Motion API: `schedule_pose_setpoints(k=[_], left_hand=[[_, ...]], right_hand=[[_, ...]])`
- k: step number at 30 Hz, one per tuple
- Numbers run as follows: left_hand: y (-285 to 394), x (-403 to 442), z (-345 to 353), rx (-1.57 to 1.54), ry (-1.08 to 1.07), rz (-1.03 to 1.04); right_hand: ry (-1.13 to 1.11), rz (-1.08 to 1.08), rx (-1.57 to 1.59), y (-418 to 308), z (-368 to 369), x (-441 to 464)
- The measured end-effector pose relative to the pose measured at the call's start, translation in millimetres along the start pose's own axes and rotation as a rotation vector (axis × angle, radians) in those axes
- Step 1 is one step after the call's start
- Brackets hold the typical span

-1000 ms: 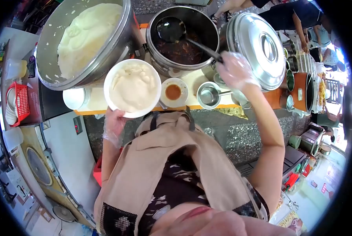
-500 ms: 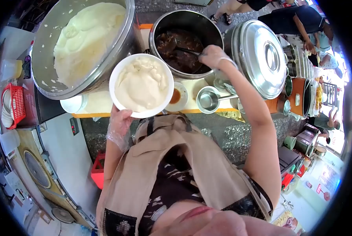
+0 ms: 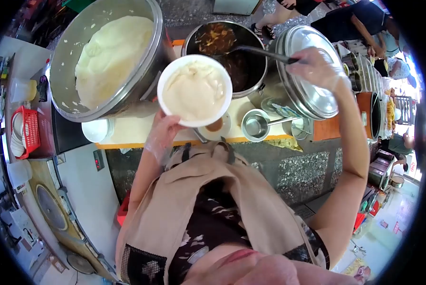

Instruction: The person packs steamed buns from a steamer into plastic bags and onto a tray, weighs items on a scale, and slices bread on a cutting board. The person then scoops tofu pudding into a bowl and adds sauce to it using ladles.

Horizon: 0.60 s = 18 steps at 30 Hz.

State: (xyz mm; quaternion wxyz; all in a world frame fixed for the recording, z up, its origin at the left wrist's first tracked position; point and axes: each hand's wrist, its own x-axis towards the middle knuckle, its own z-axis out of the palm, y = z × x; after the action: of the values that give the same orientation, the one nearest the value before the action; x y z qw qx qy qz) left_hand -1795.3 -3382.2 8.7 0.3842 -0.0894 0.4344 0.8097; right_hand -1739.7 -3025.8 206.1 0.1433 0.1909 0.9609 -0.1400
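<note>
My left hand (image 3: 161, 135), in a clear glove, grips the lower left rim of a white bowl (image 3: 194, 90) filled with a smooth, cream-coloured food. My right hand (image 3: 317, 70), also gloved, is closed on the dark handle of a ladle (image 3: 265, 53). The ladle's bowl is full of brown, chunky sauce and hangs over the back of a deep steel pot (image 3: 259, 85), which holds more dark sauce. Left of the white bowl, a large steel vat (image 3: 156, 57) contains a pale, soft mass (image 3: 113, 59). A small dish (image 3: 222, 129) with brown liquid is partly hidden beneath the bowl.
A small steel saucepan (image 3: 256, 126) rests on the counter (image 3: 137, 130). Stacked white dishes (image 3: 96, 130) stand at its left. A lidded steel pot (image 3: 313, 71) is under my right hand. A red basket (image 3: 31, 130) is at far left. Other people stand at the upper right.
The ladle, earlier dipped in the dark sauce, has been lifted full of sauce. My right hand has moved right, over the lidded pot. My left hand has shifted the white bowl right and slightly up.
</note>
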Motion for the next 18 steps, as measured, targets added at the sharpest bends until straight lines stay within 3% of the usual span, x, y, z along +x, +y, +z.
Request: schedule_pose_setpoints(k=[2, 3, 4, 6, 7, 10, 11, 14, 15, 16, 18], left_hand=[[-1.4, 8.9, 7.7, -0.019, -0.041, 0.005], [-1.0, 13.3, 11.5, -0.014, -0.062, -0.008], [-0.6, 14.8, 17.6, -0.019, -0.061, -0.01], [-0.3, 19.0, 29.5, -0.024, -0.047, -0.02], [-3.3, 23.9, 28.7, -0.046, -0.095, -0.021], [-5.5, 27.6, 37.4, -0.05, -0.065, -0.023], [-5.8, 28.1, 38.4, -0.054, -0.063, -0.025], [-8.4, 29.1, 36.9, -0.047, -0.06, -0.034], [-9.3, 30.2, 36.2, -0.046, -0.062, -0.018], [-10.4, 30.6, 35.2, -0.045, -0.063, -0.005], [-8.7, 29.5, 34.8, -0.045, -0.066, -0.01]], right_hand=[[-0.024, 0.085, 0.056, -9.1, -17.9, -17.0], [0.122, 0.009, 0.055, -1.8, -10.9, -22.0], [0.119, 0.01, 0.05, 0.0, -10.4, -22.8], [-0.215, 0.147, 0.074, -9.5, -14.0, -25.4], [-0.251, 0.141, 0.081, -15.3, -11.4, -30.4], [-0.13, 0.203, 0.096, -32.0, 4.2, -49.6], [0.031, 0.104, 0.013, -14.5, 22.5, -54.4], [0.111, -0.054, -0.05, -26.9, 34.7, -68.1], [0.253, -0.159, -0.272, -26.7, 41.0, -71.5], [0.247, -0.155, -0.274, -26.9, 45.5, -75.6], [0.508, -0.265, -0.403, -26.3, 51.4, -81.7]])
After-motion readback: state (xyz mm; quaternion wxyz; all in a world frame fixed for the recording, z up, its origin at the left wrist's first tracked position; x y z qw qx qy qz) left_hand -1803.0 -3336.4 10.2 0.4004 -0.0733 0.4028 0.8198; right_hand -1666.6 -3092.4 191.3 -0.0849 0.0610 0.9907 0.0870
